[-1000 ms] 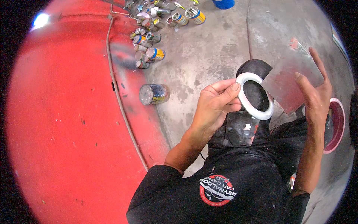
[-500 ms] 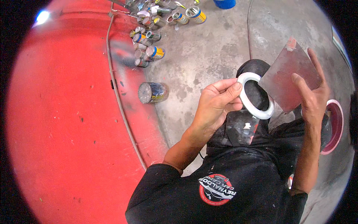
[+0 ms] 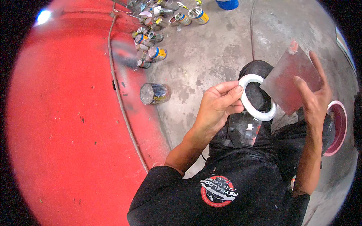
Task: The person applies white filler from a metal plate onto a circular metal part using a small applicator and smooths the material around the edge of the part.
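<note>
My left hand (image 3: 223,98) pinches the left edge of a glossy white ring (image 3: 260,114) between thumb and fingers, holding it tilted above my lap. My right hand (image 3: 315,92) grips a thin square sheet (image 3: 288,77), grey with a reddish tint and a pale smear at its top corner. The right thumb lies on the sheet's face, one finger points up beside it, and the other fingers are hidden behind. The sheet's left corner comes close to the ring; I cannot tell if they touch. On my lap rests a dark flat piece (image 3: 241,132) with a white blob.
A large red surface (image 3: 75,113) fills the left, with a hose (image 3: 120,96) along it. Several paint cans (image 3: 156,53) crowd the upper left, and a stained can (image 3: 154,93) stands nearer. A blue bucket (image 3: 227,3) is far off; a pink-rimmed round object (image 3: 342,126) sits right.
Both hands stay nearly still. The square sheet has shifted slightly down and left, and the white ring has shifted very slightly down.
</note>
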A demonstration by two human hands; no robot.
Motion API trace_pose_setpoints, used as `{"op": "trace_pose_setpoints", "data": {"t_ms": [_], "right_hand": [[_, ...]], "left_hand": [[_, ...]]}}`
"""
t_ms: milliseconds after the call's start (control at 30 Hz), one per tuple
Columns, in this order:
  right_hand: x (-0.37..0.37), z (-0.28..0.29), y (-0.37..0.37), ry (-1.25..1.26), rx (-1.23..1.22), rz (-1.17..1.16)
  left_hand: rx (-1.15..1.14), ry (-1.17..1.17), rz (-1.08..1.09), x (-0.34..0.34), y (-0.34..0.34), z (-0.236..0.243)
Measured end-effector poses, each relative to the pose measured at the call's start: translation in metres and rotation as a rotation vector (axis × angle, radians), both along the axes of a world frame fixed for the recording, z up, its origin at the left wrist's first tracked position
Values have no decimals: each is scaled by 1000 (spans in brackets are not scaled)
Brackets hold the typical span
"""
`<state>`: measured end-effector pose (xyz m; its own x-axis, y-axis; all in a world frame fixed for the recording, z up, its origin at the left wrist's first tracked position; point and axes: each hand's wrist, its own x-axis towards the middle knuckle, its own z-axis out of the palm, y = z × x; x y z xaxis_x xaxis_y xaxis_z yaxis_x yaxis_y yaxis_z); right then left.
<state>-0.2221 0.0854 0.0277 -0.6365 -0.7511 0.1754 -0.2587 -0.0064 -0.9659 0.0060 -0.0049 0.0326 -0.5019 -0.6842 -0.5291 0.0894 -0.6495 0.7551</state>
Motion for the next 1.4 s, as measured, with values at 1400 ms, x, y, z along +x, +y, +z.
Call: {"op": "trace_pose_setpoints", "data": {"t_ms": [1400], "right_hand": [[-13, 1, -19, -240, 84, 55]], "left_hand": [[-42, -26, -181, 21, -15, -12]]}}
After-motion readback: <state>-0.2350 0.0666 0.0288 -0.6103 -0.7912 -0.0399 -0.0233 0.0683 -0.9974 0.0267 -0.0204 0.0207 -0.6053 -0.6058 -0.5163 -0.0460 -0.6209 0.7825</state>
